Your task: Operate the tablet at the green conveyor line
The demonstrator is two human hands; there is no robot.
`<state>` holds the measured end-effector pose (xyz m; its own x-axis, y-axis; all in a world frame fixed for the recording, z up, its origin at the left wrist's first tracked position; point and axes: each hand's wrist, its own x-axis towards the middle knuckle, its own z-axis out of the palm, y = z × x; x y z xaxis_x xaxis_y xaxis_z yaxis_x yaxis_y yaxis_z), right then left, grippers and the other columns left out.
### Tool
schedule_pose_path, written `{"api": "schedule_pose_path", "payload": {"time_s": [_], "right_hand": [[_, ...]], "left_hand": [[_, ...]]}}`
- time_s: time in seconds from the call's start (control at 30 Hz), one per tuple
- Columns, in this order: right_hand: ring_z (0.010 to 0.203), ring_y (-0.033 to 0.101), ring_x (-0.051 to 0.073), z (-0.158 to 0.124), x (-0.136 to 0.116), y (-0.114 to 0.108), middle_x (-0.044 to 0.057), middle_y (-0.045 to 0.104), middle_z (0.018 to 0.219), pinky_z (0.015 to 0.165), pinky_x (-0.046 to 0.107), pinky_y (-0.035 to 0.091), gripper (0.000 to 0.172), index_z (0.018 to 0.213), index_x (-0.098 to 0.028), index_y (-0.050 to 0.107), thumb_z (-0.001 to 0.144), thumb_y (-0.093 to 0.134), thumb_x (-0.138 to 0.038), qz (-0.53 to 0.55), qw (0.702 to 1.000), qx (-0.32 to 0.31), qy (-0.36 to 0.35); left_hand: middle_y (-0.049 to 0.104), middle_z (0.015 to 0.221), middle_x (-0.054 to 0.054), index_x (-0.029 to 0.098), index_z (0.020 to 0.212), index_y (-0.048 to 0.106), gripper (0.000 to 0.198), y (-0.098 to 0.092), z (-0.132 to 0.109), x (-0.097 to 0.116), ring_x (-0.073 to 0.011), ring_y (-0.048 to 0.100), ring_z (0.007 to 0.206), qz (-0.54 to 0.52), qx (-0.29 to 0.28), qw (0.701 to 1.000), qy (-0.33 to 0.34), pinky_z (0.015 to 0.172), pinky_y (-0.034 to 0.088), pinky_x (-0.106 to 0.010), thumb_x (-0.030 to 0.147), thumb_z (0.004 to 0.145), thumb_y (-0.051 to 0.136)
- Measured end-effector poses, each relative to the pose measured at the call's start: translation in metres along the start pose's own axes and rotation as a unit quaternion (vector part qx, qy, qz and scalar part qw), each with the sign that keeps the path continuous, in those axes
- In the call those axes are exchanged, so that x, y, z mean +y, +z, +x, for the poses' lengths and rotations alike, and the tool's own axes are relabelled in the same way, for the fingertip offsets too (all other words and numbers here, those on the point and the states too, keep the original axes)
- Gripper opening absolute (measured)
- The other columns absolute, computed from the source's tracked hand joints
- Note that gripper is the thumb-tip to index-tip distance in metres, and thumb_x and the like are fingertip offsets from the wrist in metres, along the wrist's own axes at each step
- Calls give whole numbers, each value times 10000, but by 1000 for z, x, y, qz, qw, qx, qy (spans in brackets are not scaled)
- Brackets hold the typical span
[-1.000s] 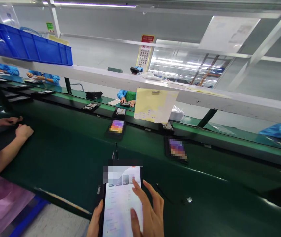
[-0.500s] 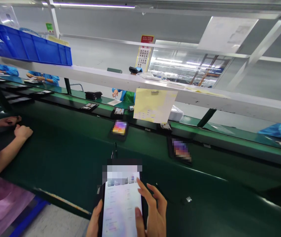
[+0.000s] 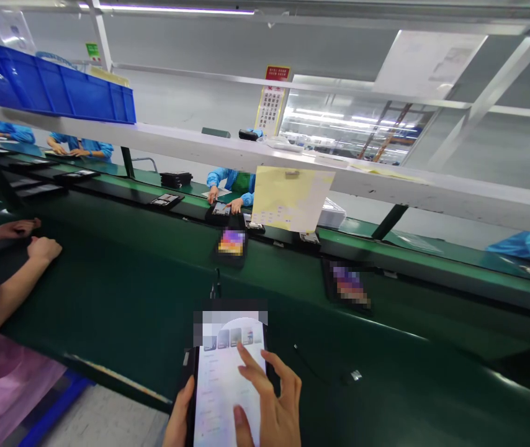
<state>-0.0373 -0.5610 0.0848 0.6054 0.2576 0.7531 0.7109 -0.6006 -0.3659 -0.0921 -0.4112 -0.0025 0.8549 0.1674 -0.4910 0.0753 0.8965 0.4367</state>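
A tablet (image 3: 221,385) with a lit, pale screen is in front of me, its top part blurred out. My left hand (image 3: 179,415) grips its lower left edge, with only the thumb side showing. Over the screen is my right hand (image 3: 269,397), fingers apart and holding nothing. Its index fingertip is at the row of small pictures near the top, and the thumb hangs over the lower screen. A black cable (image 3: 215,285) rises just beyond the tablet's top edge.
Devices with coloured screens (image 3: 231,243) (image 3: 351,287) lie in black trays on the green line. A co-worker's hands (image 3: 234,205) are at a tray across it. Another person's fists (image 3: 44,248) rest at left. A yellow sheet (image 3: 293,197) hangs from the white shelf (image 3: 190,144); a blue bin (image 3: 55,87) stands on it.
My right hand has moved left across the screen, and the picture row has shifted. The trays on the line have slid right. The co-worker opposite has brought both hands to a tray.
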Motion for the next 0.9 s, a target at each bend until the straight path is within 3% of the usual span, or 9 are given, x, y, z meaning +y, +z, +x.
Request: {"api": "schedule_pose_path", "payload": {"time_s": [0.07, 0.13, 0.3, 0.43, 0.53, 0.73, 0.9], "right_hand": [[1173, 475, 316, -2, 4, -2, 77, 669, 1338, 863, 445, 394, 295, 1199, -208, 529, 1097, 305, -369, 9, 999, 5, 49], [1184, 468, 313, -2, 6, -5, 94, 665, 1323, 871, 445, 408, 275, 1216, -203, 527, 1097, 318, -336, 32, 996, 14, 77], [1224, 463, 336, -1, 10, -7, 123, 612, 1341, 948, 513, 423, 274, 1298, -197, 527, 1070, 376, -198, 44, 997, 37, 56], [1239, 443, 380, -5, 13, -7, 132, 547, 1386, 933, 583, 398, 300, 1334, -256, 507, 1090, 342, -311, 7, 994, 15, 104], [1260, 432, 385, -9, 15, -8, 126, 523, 1403, 935, 611, 401, 304, 1349, -287, 484, 1089, 338, -348, 25, 990, 4, 138], [1285, 461, 370, -13, 12, -9, 104, 507, 1423, 923, 572, 460, 364, 1380, -344, 445, 1072, 330, -500, 50, 983, -17, 175], [1391, 436, 417, -19, 6, -7, 195, 369, 1548, 830, 511, 593, 813, 1521, -264, 283, 921, 318, -813, 119, 976, -70, 171]], "left_hand": [[763, 1214, -105, 150, 1460, 549, 533, 8, 2, -3, -331, 543, 1375, -24, -5, 999, -35, 1224, 339, -515, 287, 947, 584], [749, 1243, -110, 148, 1546, 413, 600, 11, 3, -2, -309, 583, 1337, -51, -5, 998, -46, 1224, 348, -488, 293, 978, 539], [715, 1296, -127, 120, 1592, 281, 666, 15, -1, 5, -291, 630, 1280, -80, -23, 996, -22, 1207, 372, -452, 246, 977, 504], [710, 1300, -123, 143, 1570, 360, 697, 18, -3, 7, -374, 588, 1311, -82, -42, 994, -62, 1179, 389, -551, 289, 933, 600], [719, 1298, -111, 175, 1558, 394, 653, 15, -3, 6, -383, 543, 1357, -108, -57, 988, -95, 1186, 364, -584, 306, 948, 587], [753, 1245, -91, 191, 1571, 371, 666, 16, -6, 8, -351, 566, 1349, -115, -68, 989, -62, 1200, 361, -503, 350, 953, 563], [689, 1328, -196, 85, 1495, 493, 742, 38, -16, 7, -440, 537, 1355, -49, -107, 985, -126, 1185, 341, -589, 506, 899, 633]]}}
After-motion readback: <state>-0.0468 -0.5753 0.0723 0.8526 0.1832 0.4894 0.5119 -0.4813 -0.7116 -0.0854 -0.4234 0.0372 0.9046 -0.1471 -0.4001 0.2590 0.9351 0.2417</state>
